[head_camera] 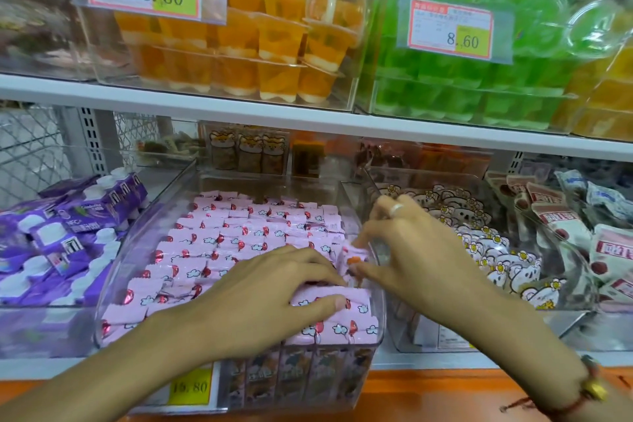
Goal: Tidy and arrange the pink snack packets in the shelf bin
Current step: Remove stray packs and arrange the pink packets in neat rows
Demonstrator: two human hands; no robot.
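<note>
A clear plastic shelf bin (178, 188) holds several rows of pink snack packets (239, 236) printed with clouds and red balloons. My left hand (274, 291) lies palm down on the front right rows, fingers spread and pressing the packets, thumb against a front packet (356, 305). My right hand (411, 250) hovers at the bin's right wall and pinches one pink packet (349, 257) between thumb and fingertips, holding it upright above the stack. A ring sits on one of that hand's fingers.
Purple drink pouches (61, 243) fill the bin to the left. A bin of white cartoon packets (486, 250) stands to the right, with red-and-white packs (555, 216) beyond. Orange (274, 44) and green jelly cups (445, 86) fill the shelf above. A yellow price tag (190, 387) hangs below.
</note>
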